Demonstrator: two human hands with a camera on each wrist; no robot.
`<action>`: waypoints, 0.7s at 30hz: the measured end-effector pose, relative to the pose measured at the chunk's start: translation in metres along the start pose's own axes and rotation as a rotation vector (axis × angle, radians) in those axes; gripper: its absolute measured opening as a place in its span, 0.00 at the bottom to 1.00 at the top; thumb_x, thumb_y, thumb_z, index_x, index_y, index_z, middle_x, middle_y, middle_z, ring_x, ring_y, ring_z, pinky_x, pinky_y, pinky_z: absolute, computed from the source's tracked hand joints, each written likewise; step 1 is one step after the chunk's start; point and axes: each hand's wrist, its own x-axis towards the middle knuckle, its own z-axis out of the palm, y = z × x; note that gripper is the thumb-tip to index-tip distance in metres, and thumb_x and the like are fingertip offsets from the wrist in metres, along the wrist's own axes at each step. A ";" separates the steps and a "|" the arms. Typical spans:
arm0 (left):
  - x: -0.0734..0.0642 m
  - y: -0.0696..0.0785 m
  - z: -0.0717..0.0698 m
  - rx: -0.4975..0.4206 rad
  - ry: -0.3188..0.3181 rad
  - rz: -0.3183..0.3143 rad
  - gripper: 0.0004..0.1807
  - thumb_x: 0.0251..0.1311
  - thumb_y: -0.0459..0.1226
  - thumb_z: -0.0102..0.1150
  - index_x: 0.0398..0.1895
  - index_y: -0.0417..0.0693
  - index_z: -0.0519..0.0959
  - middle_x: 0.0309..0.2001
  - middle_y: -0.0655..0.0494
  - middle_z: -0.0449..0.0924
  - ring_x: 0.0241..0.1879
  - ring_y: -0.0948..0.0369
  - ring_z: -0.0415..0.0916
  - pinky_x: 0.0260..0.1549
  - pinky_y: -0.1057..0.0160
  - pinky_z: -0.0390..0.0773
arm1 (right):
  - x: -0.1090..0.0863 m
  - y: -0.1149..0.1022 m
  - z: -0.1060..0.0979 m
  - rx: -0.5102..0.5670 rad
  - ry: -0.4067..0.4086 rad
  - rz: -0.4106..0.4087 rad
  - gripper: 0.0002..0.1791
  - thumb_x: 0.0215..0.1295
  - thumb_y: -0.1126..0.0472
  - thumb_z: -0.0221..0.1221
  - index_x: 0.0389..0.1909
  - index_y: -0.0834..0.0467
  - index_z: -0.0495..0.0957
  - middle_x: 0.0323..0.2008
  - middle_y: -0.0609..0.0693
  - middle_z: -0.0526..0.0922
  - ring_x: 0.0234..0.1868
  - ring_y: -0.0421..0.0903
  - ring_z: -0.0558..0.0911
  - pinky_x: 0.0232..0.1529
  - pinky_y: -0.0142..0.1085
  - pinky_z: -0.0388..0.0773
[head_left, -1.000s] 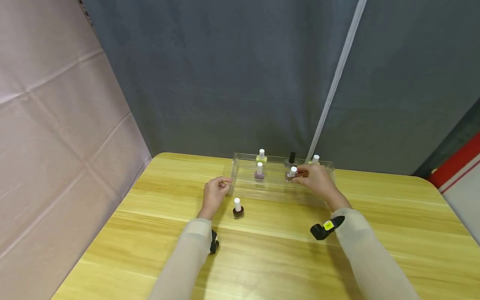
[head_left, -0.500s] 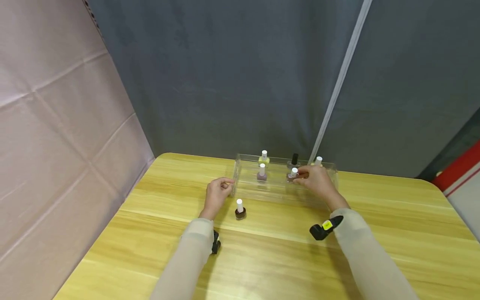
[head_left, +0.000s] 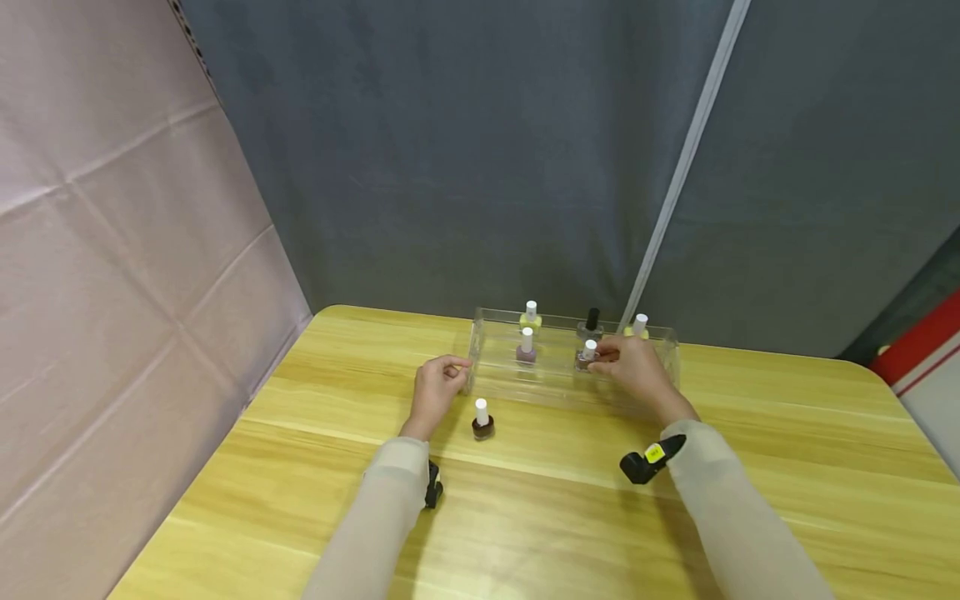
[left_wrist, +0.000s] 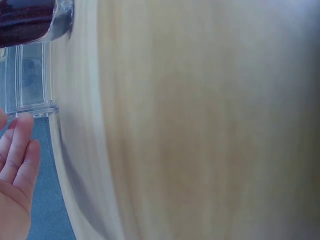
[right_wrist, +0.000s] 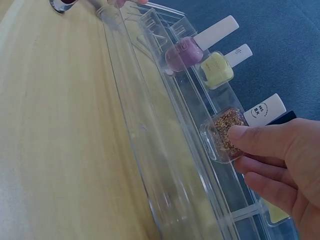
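Note:
A clear stepped rack (head_left: pixel 555 387) stands toward the back of the table. My right hand (head_left: pixel 637 367) pinches a nail polish bottle with copper glitter (right_wrist: pixel 225 131) and a white cap between thumb and fingers, at the rack's front step. At the rack's left end, my left hand (head_left: pixel 437 387) touches the clear side with its fingertips, the fingers fairly straight in the left wrist view. A dark nail polish bottle (head_left: pixel 483 427) with a white cap stands on the table in front of the rack, near the left hand.
On the rack stand a mauve bottle (right_wrist: pixel 184 54), a pale yellow bottle (right_wrist: pixel 217 70), a black-capped bottle (head_left: pixel 592 327) and another white-capped yellow bottle (head_left: pixel 640 326) behind the right hand. A grey curtain (head_left: pixel 465 167) hangs behind the wooden table (head_left: pixel 540 533).
The head view has shifted slightly, so everything sits a little further right. Both hands keep their places at the rack, the right still pinching the glitter nail polish bottle.

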 end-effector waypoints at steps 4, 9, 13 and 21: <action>0.000 0.000 -0.001 -0.008 0.001 0.007 0.08 0.54 0.26 0.58 0.35 0.40 0.84 0.21 0.54 0.78 0.17 0.64 0.70 0.12 0.71 0.64 | 0.000 0.001 0.001 0.016 -0.005 0.003 0.16 0.54 0.68 0.65 0.43 0.72 0.79 0.37 0.63 0.82 0.37 0.55 0.83 0.35 0.42 0.80; 0.001 0.000 -0.001 -0.014 0.000 0.011 0.08 0.55 0.26 0.57 0.35 0.40 0.84 0.22 0.54 0.78 0.17 0.64 0.69 0.12 0.71 0.64 | 0.000 0.003 0.003 0.029 -0.011 0.009 0.16 0.54 0.68 0.65 0.44 0.72 0.79 0.38 0.64 0.82 0.36 0.54 0.83 0.35 0.41 0.80; 0.001 0.001 -0.002 -0.015 -0.001 0.005 0.08 0.55 0.26 0.57 0.35 0.41 0.84 0.22 0.55 0.78 0.17 0.64 0.69 0.13 0.71 0.64 | -0.001 0.005 0.004 0.032 -0.016 0.020 0.16 0.54 0.68 0.65 0.44 0.71 0.79 0.38 0.63 0.82 0.37 0.54 0.83 0.35 0.41 0.80; -0.001 0.004 -0.002 -0.012 0.008 0.004 0.08 0.55 0.27 0.58 0.35 0.41 0.84 0.22 0.54 0.78 0.18 0.63 0.71 0.15 0.71 0.67 | -0.002 0.007 0.006 0.023 -0.011 0.016 0.16 0.55 0.68 0.65 0.43 0.72 0.79 0.38 0.64 0.82 0.37 0.55 0.83 0.36 0.42 0.80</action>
